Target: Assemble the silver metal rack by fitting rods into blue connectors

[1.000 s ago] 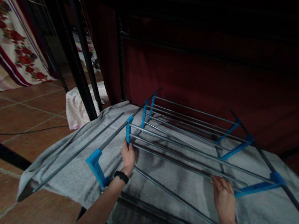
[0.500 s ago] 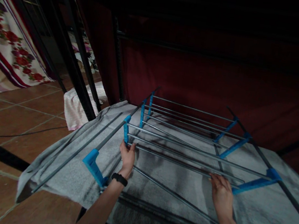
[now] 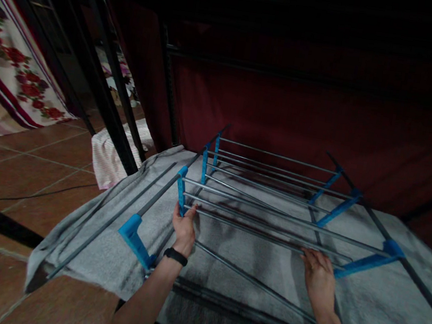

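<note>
A rack of grey metal tubes joined by blue plastic brackets lies across a grey blanket (image 3: 392, 305). My left hand (image 3: 184, 230), with a black band on the wrist, is closed around the lower end of a blue bracket (image 3: 181, 192), at the left ends of the crosswise tubes. My right hand (image 3: 317, 277) grips the nearest crosswise tube (image 3: 247, 226) close to its right end, beside another blue bracket (image 3: 366, 266). The right fingertips are partly hidden behind the tube. Nearer to me, a blue corner bracket (image 3: 134, 242) sits on the left side tube, touched by neither hand.
A loose tube (image 3: 111, 220) lies along the blanket's left side, and another tube (image 3: 255, 283) slants below my hands. Dark metal posts (image 3: 102, 81) stand at left. A dark red cloth (image 3: 288, 108) hangs behind. Brown floor tiles (image 3: 51, 160) carry a black cable (image 3: 38, 193).
Both hands keep their places on the bracket and the tube. The rack and hands show only a very slight shift in the view.
</note>
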`<state>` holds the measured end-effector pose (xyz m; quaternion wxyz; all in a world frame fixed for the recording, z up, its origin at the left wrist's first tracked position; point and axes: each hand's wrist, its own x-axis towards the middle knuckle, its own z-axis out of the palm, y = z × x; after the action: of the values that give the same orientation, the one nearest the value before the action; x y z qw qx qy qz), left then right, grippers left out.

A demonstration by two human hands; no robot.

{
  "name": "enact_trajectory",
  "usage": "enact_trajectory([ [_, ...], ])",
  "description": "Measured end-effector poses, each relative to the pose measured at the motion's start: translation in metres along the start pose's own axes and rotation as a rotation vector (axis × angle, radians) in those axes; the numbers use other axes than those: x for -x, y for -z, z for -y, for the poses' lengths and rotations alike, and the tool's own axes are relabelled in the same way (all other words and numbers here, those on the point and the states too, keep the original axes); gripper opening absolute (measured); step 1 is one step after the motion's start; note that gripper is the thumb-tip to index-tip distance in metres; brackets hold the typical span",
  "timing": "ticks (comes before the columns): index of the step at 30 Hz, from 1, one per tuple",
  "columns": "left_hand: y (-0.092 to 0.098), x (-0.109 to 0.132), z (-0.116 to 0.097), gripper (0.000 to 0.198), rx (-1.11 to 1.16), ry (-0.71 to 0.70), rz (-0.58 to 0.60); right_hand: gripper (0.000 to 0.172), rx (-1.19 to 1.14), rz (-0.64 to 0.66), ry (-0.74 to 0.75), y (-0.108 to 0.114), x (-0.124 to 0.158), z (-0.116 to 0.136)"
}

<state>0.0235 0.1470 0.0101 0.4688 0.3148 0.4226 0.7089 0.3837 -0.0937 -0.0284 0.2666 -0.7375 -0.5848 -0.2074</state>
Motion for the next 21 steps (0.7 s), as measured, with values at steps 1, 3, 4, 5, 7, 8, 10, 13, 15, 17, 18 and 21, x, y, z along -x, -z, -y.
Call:
enact_trajectory([
  [1,0.000,0.000,0.001,0.037,0.018,0.016,0.000,0.039,0.002,-0.006,-0.003,0.000,0.000,0.000],
  [3,0.001,-0.001,0.002,0.035,0.035,0.034,0.006,0.039,0.002,-0.018,-0.013,0.001,-0.001,0.002],
  [4,0.001,-0.002,0.002,0.034,0.037,0.038,0.008,0.040,-0.001,-0.017,-0.014,0.000,-0.001,0.003],
  [5,0.002,-0.003,0.003,0.034,0.036,0.042,0.007,0.040,-0.005,-0.012,-0.012,0.000,0.000,0.004],
  [7,0.003,-0.005,0.003,0.034,0.031,0.052,-0.008,0.040,-0.018,0.008,-0.002,-0.003,0.003,0.006],
  [8,0.003,-0.006,0.003,0.035,0.035,0.062,-0.016,0.040,-0.025,0.018,0.003,-0.005,0.005,0.006],
  [10,0.004,-0.008,0.003,0.035,0.048,0.082,-0.027,0.039,-0.032,0.030,0.017,-0.009,0.008,0.005],
  [13,0.002,-0.008,0.000,0.036,0.060,0.101,-0.038,0.037,-0.002,0.029,0.013,-0.007,0.004,0.005],
  [15,0.000,-0.007,-0.005,0.035,0.064,0.117,-0.035,0.036,0.040,0.038,-0.026,0.003,-0.004,0.010],
  [17,-0.001,-0.007,-0.009,0.033,0.072,0.147,-0.024,0.035,0.065,0.065,-0.073,0.015,-0.015,0.020],
  [18,-0.002,-0.008,-0.011,0.032,0.075,0.163,-0.022,0.035,0.067,0.098,-0.081,0.020,-0.020,0.026],
  [21,-0.001,-0.018,-0.006,0.039,0.064,0.137,-0.043,0.031,0.058,0.094,-0.155,0.025,-0.030,0.037],
])
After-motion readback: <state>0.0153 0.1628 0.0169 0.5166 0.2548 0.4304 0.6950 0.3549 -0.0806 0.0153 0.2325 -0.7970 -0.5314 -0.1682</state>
